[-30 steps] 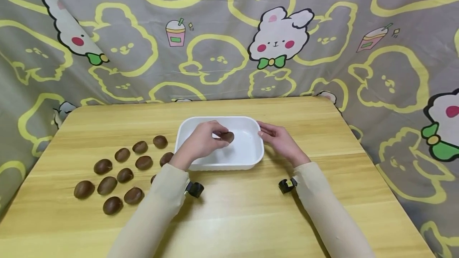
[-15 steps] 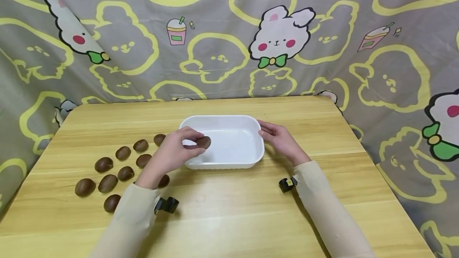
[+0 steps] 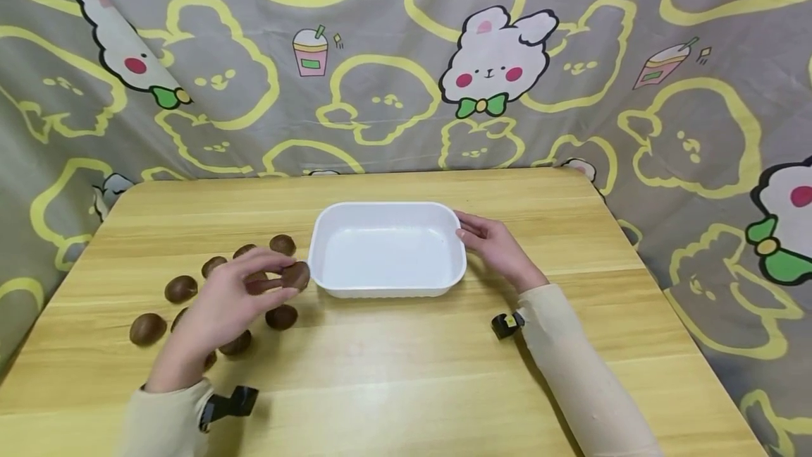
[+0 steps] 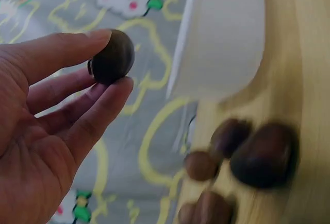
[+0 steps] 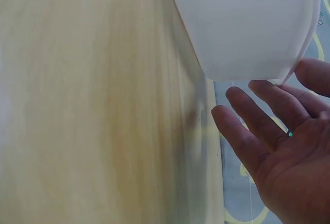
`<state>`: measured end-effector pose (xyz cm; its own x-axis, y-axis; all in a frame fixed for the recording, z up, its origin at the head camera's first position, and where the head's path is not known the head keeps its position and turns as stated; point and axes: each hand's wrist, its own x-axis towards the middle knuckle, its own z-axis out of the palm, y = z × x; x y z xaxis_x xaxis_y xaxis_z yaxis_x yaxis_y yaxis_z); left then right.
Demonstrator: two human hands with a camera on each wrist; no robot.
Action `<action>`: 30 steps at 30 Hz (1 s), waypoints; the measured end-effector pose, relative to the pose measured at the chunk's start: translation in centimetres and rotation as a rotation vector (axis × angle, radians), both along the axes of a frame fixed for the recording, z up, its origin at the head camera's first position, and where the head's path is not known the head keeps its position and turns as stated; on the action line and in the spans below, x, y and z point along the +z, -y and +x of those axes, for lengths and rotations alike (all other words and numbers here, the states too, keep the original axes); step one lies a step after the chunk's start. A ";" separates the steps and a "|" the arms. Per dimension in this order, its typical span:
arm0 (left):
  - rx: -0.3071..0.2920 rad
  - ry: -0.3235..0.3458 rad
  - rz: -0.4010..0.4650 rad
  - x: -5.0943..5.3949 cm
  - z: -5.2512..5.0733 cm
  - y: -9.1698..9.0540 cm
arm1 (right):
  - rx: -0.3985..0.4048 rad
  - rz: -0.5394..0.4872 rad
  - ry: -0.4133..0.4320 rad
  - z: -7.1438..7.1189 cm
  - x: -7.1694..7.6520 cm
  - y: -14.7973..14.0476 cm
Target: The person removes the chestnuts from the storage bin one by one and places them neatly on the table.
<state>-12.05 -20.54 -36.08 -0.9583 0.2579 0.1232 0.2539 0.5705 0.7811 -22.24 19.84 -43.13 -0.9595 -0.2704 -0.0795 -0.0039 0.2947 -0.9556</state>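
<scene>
My left hand [image 3: 231, 302] pinches a brown chestnut [image 3: 295, 276] between thumb and fingertips, just off the left end of a white plastic box [image 3: 387, 293]. Seen from the left wrist, the chestnut [image 4: 114, 58] is dark, rounded and held up off the table. The box's visible inside is bare. At its right end, my right hand [image 3: 497, 249] holds the rim, thumb over the edge and fingers along the outer wall. The right wrist view shows those fingers [image 5: 258, 116] fairly straight, near the box's wall [image 5: 247, 33].
Several more chestnuts [image 3: 148, 329] lie on the wooden table [image 3: 393, 379] at the left, some partly hidden behind my left hand and forearm. One chestnut [image 3: 282, 317] sits nearest the box's front left corner. A patterned cloth [image 3: 380, 55] hangs behind the table.
My left hand has moved left with the chestnut, from over the box's inside to outside its left end above the other chestnuts. The right hand and the box stay put.
</scene>
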 end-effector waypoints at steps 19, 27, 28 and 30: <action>0.332 0.071 -0.180 -2.5 7.2 10.7 | -0.016 0.039 -0.013 0.0 -0.3 -0.2; 0.378 0.113 -0.250 -4.6 9.1 13.9 | -0.014 0.047 -0.011 0.1 0.1 -0.1; 0.378 0.117 -0.268 -4.8 9.3 14.2 | -0.012 0.043 -0.010 0.1 0.1 0.0; 0.377 0.133 -0.303 -5.1 9.7 14.7 | -0.008 0.038 -0.007 0.1 0.1 0.1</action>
<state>-2.35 -35.19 -41.20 -0.9940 -0.1044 -0.0335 -0.1045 0.8095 0.5778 -22.15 19.76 -43.00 -0.9622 -0.2593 -0.0832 -0.0075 0.3307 -0.9437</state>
